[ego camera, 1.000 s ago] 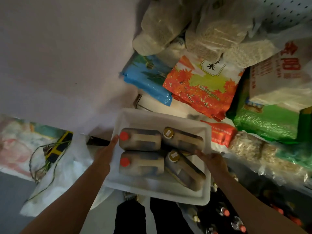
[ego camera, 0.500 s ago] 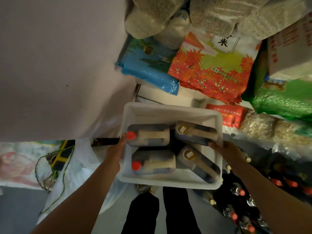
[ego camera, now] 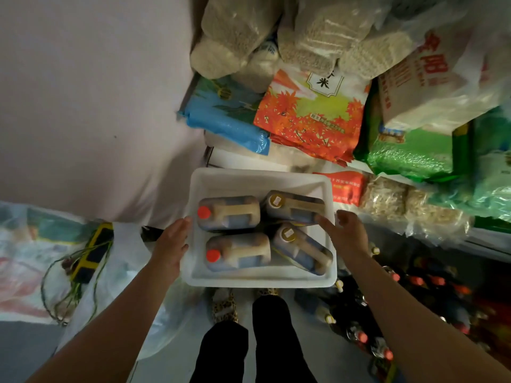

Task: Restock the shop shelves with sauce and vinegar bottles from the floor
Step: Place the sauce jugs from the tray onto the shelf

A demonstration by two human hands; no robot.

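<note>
A white plastic bin (ego camera: pixel 260 174) in the head view holds several dark sauce jugs lying on their sides. Two have red caps (ego camera: pixel 229 214) (ego camera: pixel 237 251) and two have gold caps (ego camera: pixel 293 207) (ego camera: pixel 302 248). My left hand (ego camera: pixel 172 241) presses flat against the bin's left wall, fingers straight. My right hand (ego camera: pixel 348 236) hovers at the bin's right rim, fingers loosely spread, fingertips at the upper gold-capped jug. What supports the bin from below is hidden.
Shelves ahead carry a blue rice bag (ego camera: pixel 224 120), an orange one (ego camera: pixel 312 111), a green one (ego camera: pixel 414 150) and noodle packs. Many small bottles (ego camera: pixel 414 283) stand on the floor at right. A white bag with cables (ego camera: pixel 83 252) lies left. My legs (ego camera: pixel 249 341) are below.
The bin has come lower and nearer to me. My right hand has let go of the bin's right side and now reaches over its rim toward a gold-capped jug.
</note>
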